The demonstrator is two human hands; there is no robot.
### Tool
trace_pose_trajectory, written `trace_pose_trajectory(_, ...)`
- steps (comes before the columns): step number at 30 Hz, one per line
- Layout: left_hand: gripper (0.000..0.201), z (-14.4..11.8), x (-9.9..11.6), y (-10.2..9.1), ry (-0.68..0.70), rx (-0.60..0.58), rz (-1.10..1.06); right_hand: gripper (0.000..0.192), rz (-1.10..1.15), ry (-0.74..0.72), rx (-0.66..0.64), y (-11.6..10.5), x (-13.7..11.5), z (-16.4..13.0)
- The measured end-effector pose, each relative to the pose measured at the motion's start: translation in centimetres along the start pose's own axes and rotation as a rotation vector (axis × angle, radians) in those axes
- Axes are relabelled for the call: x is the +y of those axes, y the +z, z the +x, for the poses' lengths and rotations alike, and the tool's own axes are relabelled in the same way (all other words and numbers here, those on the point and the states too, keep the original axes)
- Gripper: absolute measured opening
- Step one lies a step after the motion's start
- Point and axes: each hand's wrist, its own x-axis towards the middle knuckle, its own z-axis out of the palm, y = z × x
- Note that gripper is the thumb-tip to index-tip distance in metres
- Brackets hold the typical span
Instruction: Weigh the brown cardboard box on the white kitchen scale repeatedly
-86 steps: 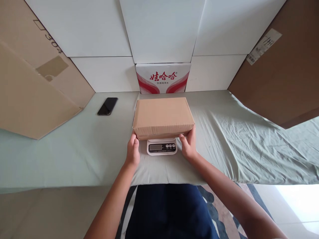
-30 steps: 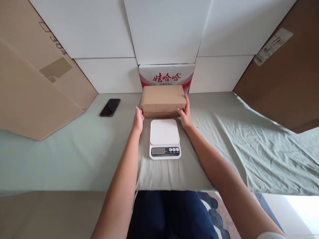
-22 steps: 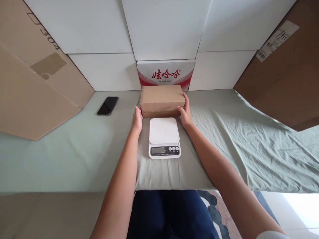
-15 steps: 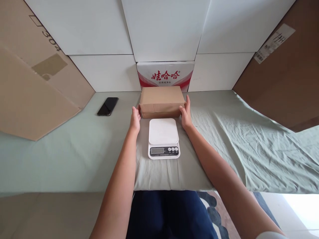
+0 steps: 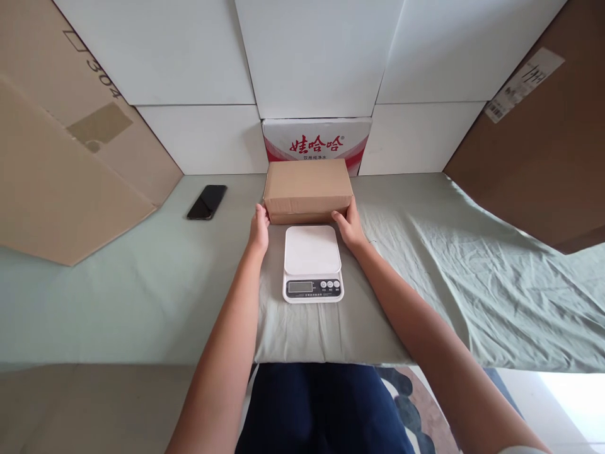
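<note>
- Both arms are stretched out over the green sheet (image 5: 425, 252), and the brown cardboard box (image 5: 308, 189) sits flat on it, just behind the kitchen scale.
- The left hand (image 5: 259, 228) is pressed against the box's near left corner, fingers up along the side, gripping it.
- The right hand (image 5: 350, 226) cups the near right corner the same way, thumb at the front edge, so the box is clasped between the two palms.
- The white kitchen scale (image 5: 312, 263) lies between the forearms with its platform bare, its display and buttons facing the person; whether the box touches it I cannot tell.
- Right behind the box stands a white carton with red lettering (image 5: 316, 142), against a wall of plain white boxes (image 5: 312, 57).
- A dark phone (image 5: 207, 202) lies on the sheet off to the left, well apart from the hands.
- Big brown cardboard sheets lean in on the left (image 5: 66, 164) and right (image 5: 539, 157).
</note>
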Motion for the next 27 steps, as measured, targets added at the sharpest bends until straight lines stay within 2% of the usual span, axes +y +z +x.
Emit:
trace_pose_trajectory(5, 0.097, -2.8, 1.3, -0.9, 0.154, -0.025, 0.043, 0.092, -0.028, -0.127, 0.037, 0.1, 0.3, -1.4)
trace_pose_trajectory(11, 0.086, -7.2, 3.1, -0.4, 0.307, -0.075, 0.040, 0.089, -0.016, -0.208, 0.120, 0.1, -0.5, -4.4)
trace_pose_trajectory(17, 0.086, -9.6, 4.3, 0.5, 0.299, -0.070, 0.022, 0.084, 0.035, -0.216, 0.111, -1.1, -1.7, -7.2)
trace_pose_trajectory(23, 0.085, -15.1, 3.7, -1.0, 0.230, -0.074, 0.026, 0.084, 0.032, -0.105, 0.045, -3.0, -2.4, -12.4)
trace_pose_trajectory(27, 0.083, -16.7, 3.6, -1.4, 0.250, -0.079, 0.033, 0.074, 0.077, -0.085, 0.030, -2.8, -4.3, -13.6)
